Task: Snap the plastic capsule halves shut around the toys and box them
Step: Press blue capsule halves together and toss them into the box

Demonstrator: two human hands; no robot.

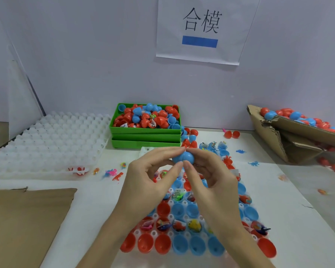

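Note:
Both hands meet above the table's middle around a blue capsule (183, 157). My left hand (153, 176) pinches its left half between thumb and fingertips; my right hand (209, 176) pinches its right half the same way. The two halves touch along a seam. Below the hands lies a clear tray (228, 254) with rows of red and blue capsule halves, several of them with small toys inside. A cardboard box (278, 138) at the right edge holds many closed red and blue capsules.
Stacked green bins (145, 141) at the back centre are heaped with loose capsule halves. White empty trays (46, 144) are stacked at the left. A flat cardboard sheet (27, 225) lies front left. Small toys are scattered on the white table (288, 206).

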